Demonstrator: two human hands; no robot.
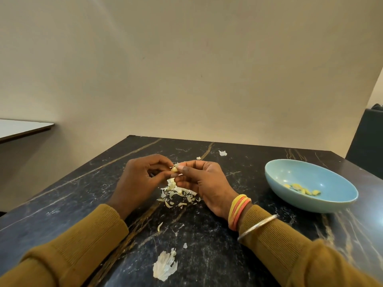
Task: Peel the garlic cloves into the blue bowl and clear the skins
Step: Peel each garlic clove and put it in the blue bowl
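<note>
Nearest you, a broad papery skin [165, 264] lies on the dark counter [207, 266] between your sleeves, and beyond it a heap of loose skins [178, 193] sits under your hands. Just above that heap, your left hand [136, 183] and right hand [207, 183] both pinch one garlic clove [174, 169] in curled fingers [159, 160]. Its long axis runs roughly left to right, but the tip end is too small to tell. To the far right stands the blue bowl [290, 172], holding peeled cloves [302, 190].
</note>
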